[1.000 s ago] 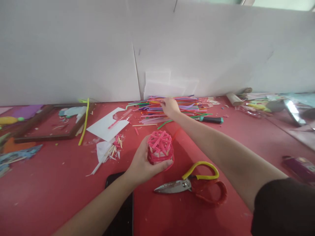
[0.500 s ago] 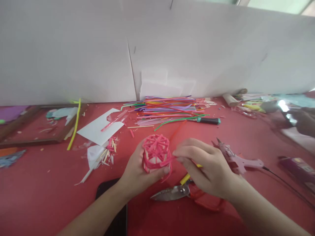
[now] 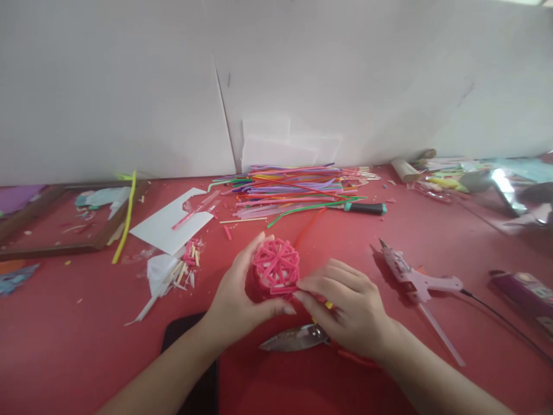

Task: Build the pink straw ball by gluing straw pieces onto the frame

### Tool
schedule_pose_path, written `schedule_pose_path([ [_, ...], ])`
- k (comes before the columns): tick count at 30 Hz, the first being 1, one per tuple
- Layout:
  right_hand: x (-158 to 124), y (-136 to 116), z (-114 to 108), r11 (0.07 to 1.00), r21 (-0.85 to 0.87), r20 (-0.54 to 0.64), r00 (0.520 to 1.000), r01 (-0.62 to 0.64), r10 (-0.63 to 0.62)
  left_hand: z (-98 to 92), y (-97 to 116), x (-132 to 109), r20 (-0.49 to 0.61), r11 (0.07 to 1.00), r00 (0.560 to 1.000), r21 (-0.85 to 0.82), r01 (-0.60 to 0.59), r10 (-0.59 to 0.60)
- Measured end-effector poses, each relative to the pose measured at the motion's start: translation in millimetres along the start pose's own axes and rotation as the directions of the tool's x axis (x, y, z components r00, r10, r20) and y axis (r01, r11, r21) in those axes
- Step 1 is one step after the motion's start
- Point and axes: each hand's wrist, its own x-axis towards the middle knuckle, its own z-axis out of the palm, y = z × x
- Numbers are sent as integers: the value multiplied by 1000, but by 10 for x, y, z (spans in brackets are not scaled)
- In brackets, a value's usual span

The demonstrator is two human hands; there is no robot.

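Note:
A small round cage of pink pipe cleaner (image 3: 276, 262), its top crossed by spokes like a wheel, rests in my left hand (image 3: 239, 294). The fingers curl behind it and the thumb lies along its near side. My right hand (image 3: 345, 294) pinches a short pink pipe cleaner strip (image 3: 283, 290) at the cage's near right edge. Scissors (image 3: 296, 339) lie on the table under my right hand, blades to the left, with the red handles mostly covered. A bit of something yellow (image 3: 329, 304) peeks out beneath the right fingers.
A pink glue gun (image 3: 410, 276) with a cord lies at right. Behind are a bundle of coloured pipe cleaners (image 3: 294, 190) and a dark-handled tool (image 3: 367, 208). White paper (image 3: 173, 222), pink and wooden scraps (image 3: 190, 265) and a black phone-like slab (image 3: 194, 369) are at left.
The cage has tipped so its spoked top faces me more. My right hand has moved slightly down and left, bringing the pink strip across the cage's near edge.

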Motion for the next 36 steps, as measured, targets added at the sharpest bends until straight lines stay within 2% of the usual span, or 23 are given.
schedule_pose_path([
  [6,7,-12,2,1000,-26,-15,1000,-14,14,-44,-24,-8,-8,992,1000,-122,-9,8],
  [14,33,-45,2,1000,-17,-28,1000,-8,7,-27,21,7,93,976,996,-216,1,19],
  [20,48,24,-69,1000,-11,34,999,-28,28,-48,21,3,111,971,993,-241,-6,33],
  [26,51,123,-144,991,106,99,991,79,-90,-48,4,26,190,956,981,-293,17,41],
  [32,17,93,-113,991,82,67,992,105,-111,-62,4,-4,182,961,983,-273,45,6],
  [36,0,91,-100,995,47,54,994,92,-95,-60,3,-1,143,959,989,-284,-1,43],
])
